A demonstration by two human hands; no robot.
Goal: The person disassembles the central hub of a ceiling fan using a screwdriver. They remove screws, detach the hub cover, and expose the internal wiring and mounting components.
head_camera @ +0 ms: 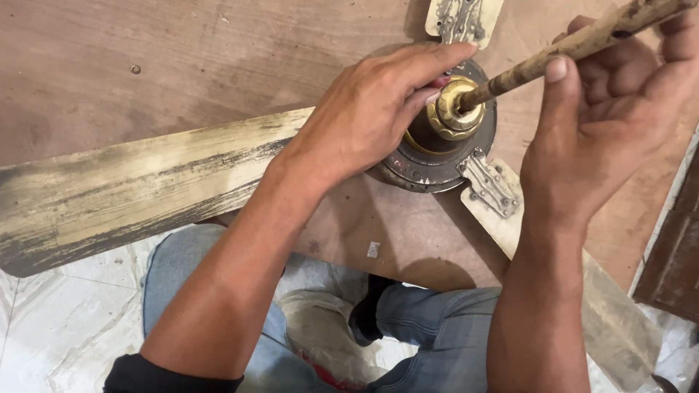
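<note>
A dirty ceiling fan lies on a brown wooden board (182, 65). Its round motor housing (429, 164) carries a brass cap (453, 109) from which a grimy down rod (575, 47) sticks up to the right. My left hand (371, 109) rests on the housing with its fingertips gripping the brass cap. My right hand (604, 124) is closed around the rod, thumb pointing up along it. One long cream blade (124, 189), streaked black, runs out to the left under my left wrist.
A second blade (510, 218) with a metal bracket reaches toward the lower right, and a third bracket (462, 18) shows at the top edge. My knees in blue jeans (429, 335) and a white bag (320, 335) are below the board, over a pale marble floor (65, 320).
</note>
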